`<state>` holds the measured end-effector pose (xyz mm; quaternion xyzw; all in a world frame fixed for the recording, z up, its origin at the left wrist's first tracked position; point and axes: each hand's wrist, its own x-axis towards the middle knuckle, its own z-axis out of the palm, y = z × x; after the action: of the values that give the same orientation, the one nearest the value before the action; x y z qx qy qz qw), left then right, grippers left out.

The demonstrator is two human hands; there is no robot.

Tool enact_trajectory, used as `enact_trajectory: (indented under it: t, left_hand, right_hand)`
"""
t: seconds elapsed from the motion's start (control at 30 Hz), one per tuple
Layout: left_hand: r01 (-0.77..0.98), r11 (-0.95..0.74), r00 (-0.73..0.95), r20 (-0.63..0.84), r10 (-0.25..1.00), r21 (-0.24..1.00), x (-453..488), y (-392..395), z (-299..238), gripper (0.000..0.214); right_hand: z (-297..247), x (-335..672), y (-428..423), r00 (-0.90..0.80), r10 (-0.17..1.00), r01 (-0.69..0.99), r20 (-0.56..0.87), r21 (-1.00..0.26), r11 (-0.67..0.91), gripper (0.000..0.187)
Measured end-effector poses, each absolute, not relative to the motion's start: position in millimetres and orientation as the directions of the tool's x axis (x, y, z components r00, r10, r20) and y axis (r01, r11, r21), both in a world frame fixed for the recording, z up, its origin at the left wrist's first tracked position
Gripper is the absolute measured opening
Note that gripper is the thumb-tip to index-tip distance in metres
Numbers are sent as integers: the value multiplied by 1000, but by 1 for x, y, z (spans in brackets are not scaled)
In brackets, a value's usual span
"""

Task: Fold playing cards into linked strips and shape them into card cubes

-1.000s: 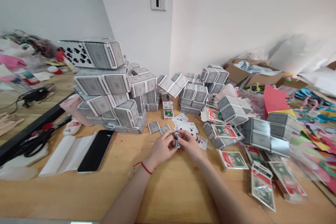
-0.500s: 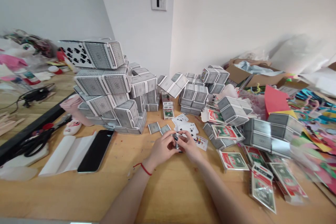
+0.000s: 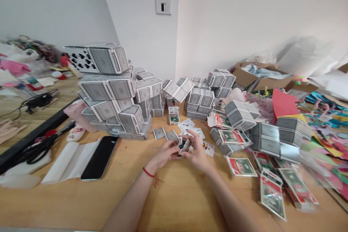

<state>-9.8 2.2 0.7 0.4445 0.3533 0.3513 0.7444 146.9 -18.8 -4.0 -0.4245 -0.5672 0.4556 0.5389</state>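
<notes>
My left hand [image 3: 164, 154], with a red string at its wrist, is closed on the left side of a small grey-and-white playing card piece [image 3: 186, 145]. From the other side my right hand [image 3: 198, 153] grips the same piece, fingers bent over its top. It looks folded, but the fingers hide much of it. Just beyond lie loose face-up playing cards [image 3: 199, 133] and a joker card [image 3: 209, 149]. Two face-down grey cards [image 3: 159, 133] rest to the left of them.
Stacked blocks of folded cards [image 3: 108, 87] rise at the left, with more card blocks [image 3: 201, 98] at the back. Red-and-green card boxes [image 3: 241, 166] lie at the right. A black phone [image 3: 100, 157], white paper [image 3: 63, 163] and black scissors [image 3: 40, 148] are at the left.
The piece between my hands has turned and shows more of its grey-and-white surface. My right hand's fingers have risen and spread around it; my left hand has shifted slightly.
</notes>
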Motion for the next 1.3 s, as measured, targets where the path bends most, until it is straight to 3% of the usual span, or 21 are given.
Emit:
enact_trajectory:
  t: [0.2, 0.37, 0.5, 0.9, 1.07, 1.3]
  left_hand:
    - [-209, 276, 489, -144, 860, 938, -14, 8, 2, 45]
    - [-209, 144, 387, -53, 921, 967, -11, 13, 2, 57]
    - [-178, 66, 374, 6, 927, 982, -8, 10, -3, 60]
    - [60, -168, 360, 136, 923, 984, -9, 9, -9, 57]
    - [209, -261, 319, 187, 929, 943, -9, 8, -11, 55]
    - [399, -392, 287, 292, 912, 829, -9, 7, -15, 55]
  right_hand:
    - [-7, 149, -13, -36, 980, -45, 197, -980, 196, 74]
    - [-4, 157, -9, -66, 994, -87, 86, -993, 80, 50]
    - [-4, 157, -10, -105, 993, -141, 59, -989, 44, 54]
    - [-5, 148, -14, -169, 978, -242, 124, -967, 81, 55]
    - [-9, 147, -12, -154, 987, -250, 42, -968, 2, 61]
    - [-19, 137, -11, -10, 994, -236, -105, -966, -104, 38]
